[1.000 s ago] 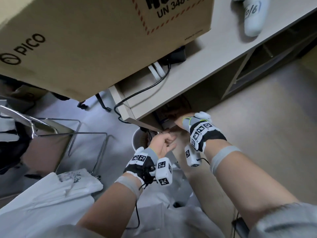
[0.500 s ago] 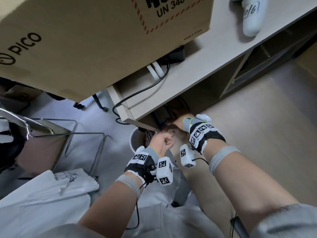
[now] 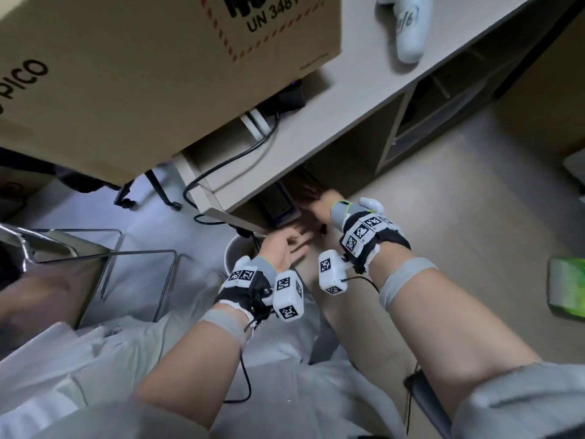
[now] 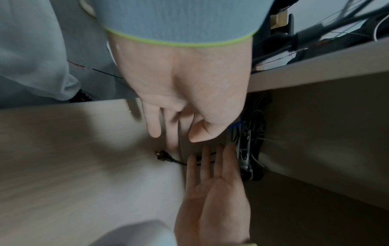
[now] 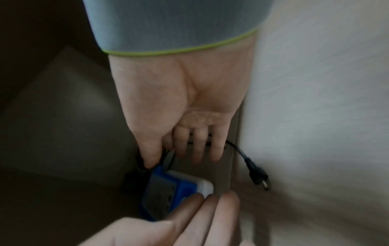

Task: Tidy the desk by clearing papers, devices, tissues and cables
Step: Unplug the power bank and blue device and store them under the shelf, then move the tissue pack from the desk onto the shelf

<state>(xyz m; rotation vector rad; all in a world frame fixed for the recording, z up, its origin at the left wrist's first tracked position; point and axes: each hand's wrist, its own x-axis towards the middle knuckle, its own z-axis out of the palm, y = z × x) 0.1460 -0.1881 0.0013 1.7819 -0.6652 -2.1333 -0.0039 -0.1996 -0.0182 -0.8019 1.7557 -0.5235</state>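
While beside white bin (image 3: 232,255), left hand (image 3: 285,248) spread, right hand (image 3: 319,204) spread over cable (image 5: 244,154).

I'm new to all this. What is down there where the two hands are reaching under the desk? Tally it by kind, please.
Hands: 2 (left hand, right hand)
Loose black cable with a round plug: 1
Blue and white device: 1
Bundle of tangled cables: 1
White bin: 1
Total: 6
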